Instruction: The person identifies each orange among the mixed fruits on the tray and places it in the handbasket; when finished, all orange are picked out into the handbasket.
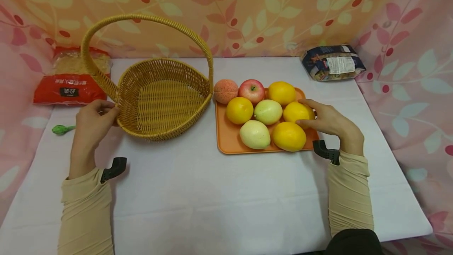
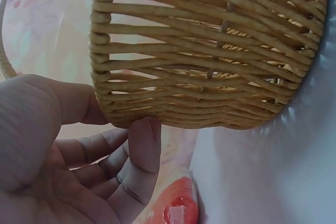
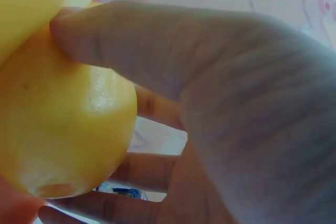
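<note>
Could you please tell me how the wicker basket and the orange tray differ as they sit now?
The wicker basket is woven, deep, handled and empty; the orange tray is smooth, shallow and full of fruit. The left hand grips the basket's rim; the right hand grips a yellow fruit on the tray. Both rest on the white table.

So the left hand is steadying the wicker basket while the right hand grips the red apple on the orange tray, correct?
Not the apple. The head view shows the right hand gripping a yellow orange on the orange tray; the red apple lies untouched. The left hand does steady the wicker basket.
</note>
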The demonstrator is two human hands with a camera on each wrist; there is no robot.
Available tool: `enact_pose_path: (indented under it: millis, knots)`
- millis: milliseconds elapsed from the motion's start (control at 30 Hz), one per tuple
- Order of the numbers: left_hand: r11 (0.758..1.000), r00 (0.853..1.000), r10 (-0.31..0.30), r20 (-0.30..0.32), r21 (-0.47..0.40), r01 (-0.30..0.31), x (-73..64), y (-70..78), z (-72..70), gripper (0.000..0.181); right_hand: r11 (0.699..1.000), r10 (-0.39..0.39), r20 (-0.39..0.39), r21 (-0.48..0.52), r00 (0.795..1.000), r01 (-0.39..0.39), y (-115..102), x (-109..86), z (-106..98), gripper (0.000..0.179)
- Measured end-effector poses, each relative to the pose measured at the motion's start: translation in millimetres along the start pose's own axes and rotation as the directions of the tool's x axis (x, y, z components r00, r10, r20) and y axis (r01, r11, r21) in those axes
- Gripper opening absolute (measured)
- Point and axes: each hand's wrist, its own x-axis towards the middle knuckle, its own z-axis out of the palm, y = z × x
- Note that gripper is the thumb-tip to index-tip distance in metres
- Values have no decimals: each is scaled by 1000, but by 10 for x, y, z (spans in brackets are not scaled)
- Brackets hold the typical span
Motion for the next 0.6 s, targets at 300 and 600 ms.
enact_pose_path:
  millis: [300, 600]
  knots:
    - [1000, 1000, 11, -26, 7, -11, -9, -7, 13, 47, 1000, 4, -34, -6, 999, -4, -1, 18, 10, 79]
    - [1000, 1000, 14, -22, -15, -14, -12, -12, 10, 46, 1000, -19, -103, -19, 995, 17, 31, -39, -31, 77]
